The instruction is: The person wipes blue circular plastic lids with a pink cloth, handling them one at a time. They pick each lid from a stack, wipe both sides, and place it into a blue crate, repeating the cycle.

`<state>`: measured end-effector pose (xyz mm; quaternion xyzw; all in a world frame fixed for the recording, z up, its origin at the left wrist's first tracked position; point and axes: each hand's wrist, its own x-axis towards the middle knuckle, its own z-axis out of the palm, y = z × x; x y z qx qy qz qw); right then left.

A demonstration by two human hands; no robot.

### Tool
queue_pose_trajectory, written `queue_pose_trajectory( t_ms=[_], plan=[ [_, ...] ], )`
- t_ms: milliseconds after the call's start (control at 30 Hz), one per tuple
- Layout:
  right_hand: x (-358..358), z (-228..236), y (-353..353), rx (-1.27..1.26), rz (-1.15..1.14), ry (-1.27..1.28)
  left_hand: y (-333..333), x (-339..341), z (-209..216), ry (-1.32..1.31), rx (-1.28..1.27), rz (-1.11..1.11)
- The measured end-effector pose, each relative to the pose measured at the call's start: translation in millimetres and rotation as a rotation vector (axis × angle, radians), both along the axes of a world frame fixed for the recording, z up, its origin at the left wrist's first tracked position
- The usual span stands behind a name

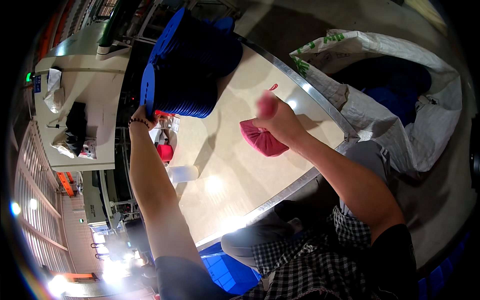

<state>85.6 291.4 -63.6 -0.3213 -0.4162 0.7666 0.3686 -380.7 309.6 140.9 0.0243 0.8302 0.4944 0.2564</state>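
Observation:
Blue discs with holes stand on edge in packed rows at the far left of the pale tabletop. My left hand is closed on the lower edge of the end blue disc; its fingertips are partly hidden. Over the middle of the table, my right hand grips a pink cloth gathered at its waist. The cloth's lower part fans out below the fist, and its blurred upper part ends in a small loop. Cloth and discs are apart.
A translucent cylinder and a red object lie by the table's left side. A metal strip edges the table. Right of it stands an open white woven sack with dark blue things inside. A blue crate sits below the near edge.

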Motion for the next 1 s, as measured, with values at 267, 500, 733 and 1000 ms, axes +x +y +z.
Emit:
queue_pose_trajectory(
  t_ms=[267, 500, 733, 1000],
  plan=[
    [2, 3, -1, 0.022, 0.004, -0.013, -27, -14, -2, -0.013, 0.109, 0.067],
    [3, 2, 3, 0.076, -0.054, -0.028, -60, 6, 30, 0.004, 0.137, 0.169],
    [-2, -1, 3, 0.123, -0.080, -0.063, -133, 4, 83, 0.099, 0.043, -0.139],
    [-7, -17, 8, 0.112, -0.098, 0.025, -162, 148, 83, 0.616, -0.698, -0.626]
  ],
)
